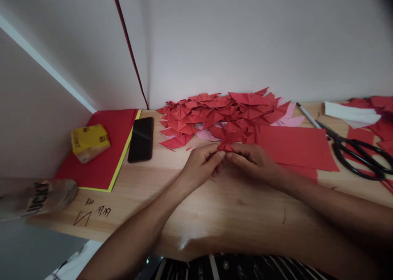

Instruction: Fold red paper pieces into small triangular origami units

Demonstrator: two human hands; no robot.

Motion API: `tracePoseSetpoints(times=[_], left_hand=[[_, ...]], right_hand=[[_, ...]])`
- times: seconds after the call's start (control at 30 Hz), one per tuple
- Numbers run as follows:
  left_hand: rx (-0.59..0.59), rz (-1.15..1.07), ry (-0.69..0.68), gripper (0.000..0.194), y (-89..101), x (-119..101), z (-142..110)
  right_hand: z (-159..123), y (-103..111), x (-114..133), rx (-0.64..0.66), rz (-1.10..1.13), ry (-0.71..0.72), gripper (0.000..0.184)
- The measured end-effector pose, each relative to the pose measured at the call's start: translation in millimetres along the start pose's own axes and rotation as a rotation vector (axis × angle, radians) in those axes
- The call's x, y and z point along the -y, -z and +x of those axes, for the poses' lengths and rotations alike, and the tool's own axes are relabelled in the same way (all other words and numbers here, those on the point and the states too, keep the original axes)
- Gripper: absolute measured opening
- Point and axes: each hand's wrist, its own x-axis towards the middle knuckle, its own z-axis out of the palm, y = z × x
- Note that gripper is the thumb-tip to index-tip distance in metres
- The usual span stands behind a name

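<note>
Pinched between both sets of fingertips is a small folded red paper piece [226, 145], held just above the wooden table [196, 214]. My left hand [203, 162] grips it from the left, thumb on top. My right hand [250, 159] is closed on its right side, thumb and forefinger meeting at the paper. Behind the hands lies a heap of folded red paper pieces [211, 110], with some pink paper [288, 118] under it. Flat red paper sheets [296, 147] are stacked beside my right hand.
At right lie black-handled scissors [359, 155], a pen [308, 115] and white folded paper [351, 113]. A phone [141, 140] rests at left, near a yellow packet [90, 143] on large red sheets [92, 177]. A clear bottle [58, 194] lies at the left edge. The wall borders the table's back.
</note>
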Motion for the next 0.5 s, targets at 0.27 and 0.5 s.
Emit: tracePoseSetpoints(times=[0.27, 0.5], left_hand=[[-0.067, 0.175, -0.043, 0.036, 0.5, -1.2, -0.6], [-0.088, 0.116, -0.022, 0.038, 1.6, -1.8, -0.4]], right_hand=[[-1.8, -0.3, -3.4, -0.101, -0.167, -0.03, 0.025], [-4.5, -2.6, -9.1, -0.124, -0.177, -0.059, 0.024]])
